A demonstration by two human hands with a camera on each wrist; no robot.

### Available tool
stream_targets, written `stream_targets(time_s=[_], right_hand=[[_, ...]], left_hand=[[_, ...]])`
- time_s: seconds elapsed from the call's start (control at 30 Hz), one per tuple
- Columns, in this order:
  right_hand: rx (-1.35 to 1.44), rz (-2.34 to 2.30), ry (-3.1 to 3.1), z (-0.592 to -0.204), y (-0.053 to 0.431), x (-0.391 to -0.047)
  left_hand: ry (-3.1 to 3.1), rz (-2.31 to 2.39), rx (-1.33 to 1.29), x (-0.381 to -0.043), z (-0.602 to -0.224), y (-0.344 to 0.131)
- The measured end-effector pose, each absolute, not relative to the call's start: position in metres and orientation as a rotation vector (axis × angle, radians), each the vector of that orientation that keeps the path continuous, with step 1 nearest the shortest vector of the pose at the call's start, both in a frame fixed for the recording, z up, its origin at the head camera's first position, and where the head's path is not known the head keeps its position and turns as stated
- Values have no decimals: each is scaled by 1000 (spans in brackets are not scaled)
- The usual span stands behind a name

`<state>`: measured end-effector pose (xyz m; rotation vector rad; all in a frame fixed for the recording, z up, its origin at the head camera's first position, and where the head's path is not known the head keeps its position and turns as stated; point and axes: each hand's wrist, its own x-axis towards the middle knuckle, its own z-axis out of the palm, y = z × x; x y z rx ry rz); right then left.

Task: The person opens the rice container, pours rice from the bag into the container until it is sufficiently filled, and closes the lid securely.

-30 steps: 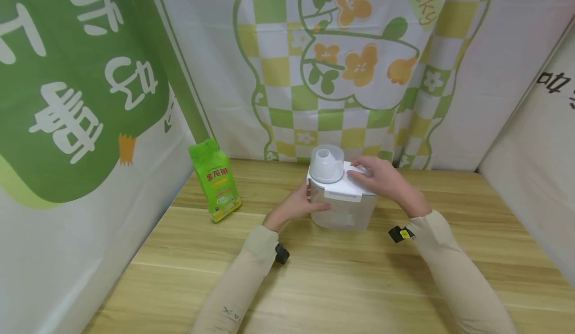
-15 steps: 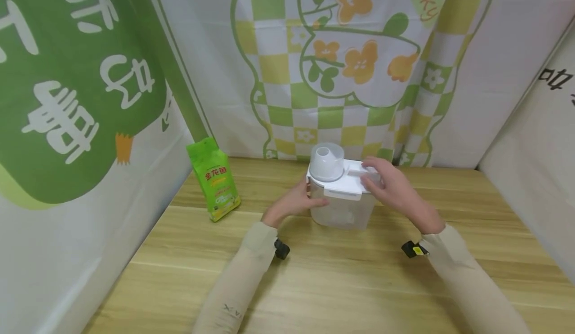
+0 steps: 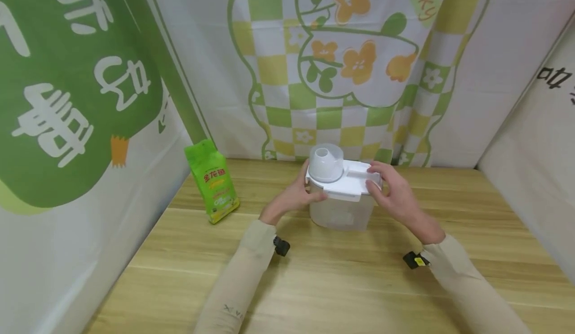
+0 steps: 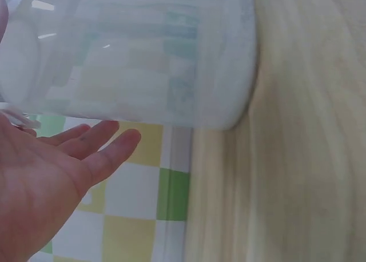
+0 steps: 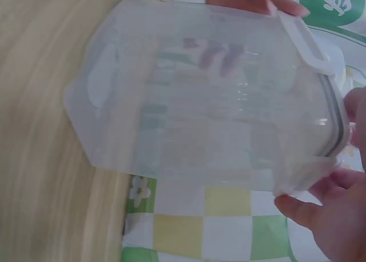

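A translucent storage container with a white lid stands on the table. A clear dome-shaped cup sits on the lid's left part, over a white spout. My left hand holds the container's left end near the lid, thumb on the front and fingers behind. From the left wrist, the fingers extend along the container's back side. My right hand grips the lid's right end; from the right wrist, a fingertip touches the clip on one side. The container body looks see-through, with nothing distinct inside.
A green bag with red and yellow print stands upright at the table's left. Patterned cloth hangs behind the wooden table. More cloth covers both sides.
My right hand has shifted right, from the middle of the lid to its right end. My left hand has moved slightly up towards the lid. The container stays in place.
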<state>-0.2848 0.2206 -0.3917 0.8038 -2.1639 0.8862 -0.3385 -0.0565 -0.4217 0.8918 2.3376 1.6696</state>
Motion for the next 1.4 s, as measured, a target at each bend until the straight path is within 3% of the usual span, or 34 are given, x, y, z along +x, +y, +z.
stream_targets(time_s=[0.63, 1.1, 1.4], right_hand=[[774, 981, -1857, -423, 206, -267], [672, 1212, -1875, -407, 196, -245], [440, 1414, -2031, -407, 190, -243]], left_hand=[[2441, 1645, 783, -326, -410, -57], [2524, 1673, 741, -325, -413, -42], [2470, 1794, 714, -323, -414, -42]])
